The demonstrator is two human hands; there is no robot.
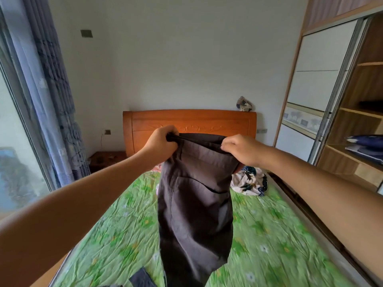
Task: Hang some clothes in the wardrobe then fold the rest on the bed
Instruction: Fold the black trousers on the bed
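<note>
Low in the frame, the dark trousers [194,204] hang lengthwise over the green bed [269,235], their long axis running straight down from the waistband at frame centre. Both arms reach forward, about level. The left hand [160,141] and right hand [241,149] each grip a waistband corner with curled fingers. The wardrobe [356,112] stands open at right, nearer the right hand.

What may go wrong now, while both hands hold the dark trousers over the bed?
The left hand and right hand grip only the waistband, so the trousers may slip. The hanging legs may land twisted on the bed, or over the dark cloth lying there.
</note>
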